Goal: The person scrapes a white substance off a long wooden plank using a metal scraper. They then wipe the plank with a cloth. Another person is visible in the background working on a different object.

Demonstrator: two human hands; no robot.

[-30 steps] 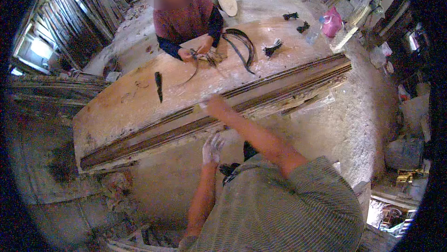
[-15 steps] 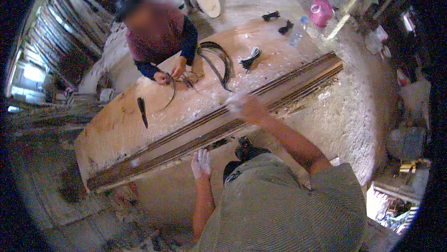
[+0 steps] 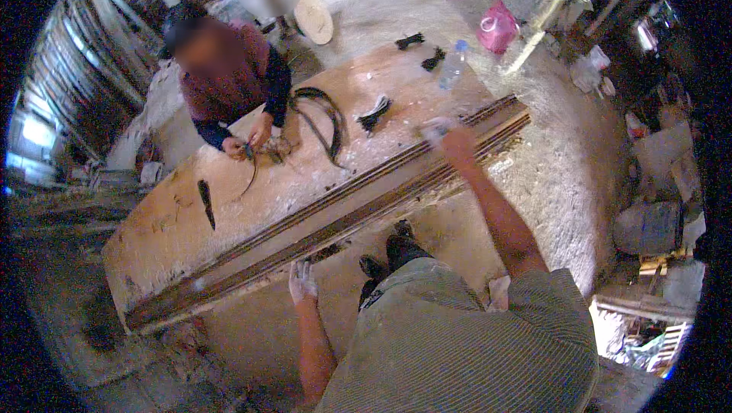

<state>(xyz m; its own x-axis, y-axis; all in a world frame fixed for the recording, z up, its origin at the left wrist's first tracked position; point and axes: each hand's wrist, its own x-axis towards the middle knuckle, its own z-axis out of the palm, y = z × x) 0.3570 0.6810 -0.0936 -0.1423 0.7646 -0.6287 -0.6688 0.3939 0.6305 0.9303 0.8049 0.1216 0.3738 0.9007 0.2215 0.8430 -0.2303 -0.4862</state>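
A long bundle of dark rusty metal bars (image 3: 335,211) lies along the near edge of a big wooden board (image 3: 229,207). My left hand (image 3: 302,281), in a pale glove, rests against the near side of the bundle around its middle. My right hand (image 3: 437,131), also gloved, reaches out to the bundle near its far right end and appears to grip it. Across the board a person in a dark red top (image 3: 236,85) works with both hands on a small item (image 3: 263,147).
On the board lie curved black strips (image 3: 324,112), a black bundle (image 3: 374,112), a dark tool (image 3: 206,201) and a clear plastic bottle (image 3: 453,64). A pink bag (image 3: 497,28) and a round wood slab (image 3: 314,18) sit beyond. Clutter and a bucket (image 3: 648,226) stand at right.
My right hand has slid along the bars toward their right end. My left hand dropped from beside the right one to the near edge, around the bundle's middle.
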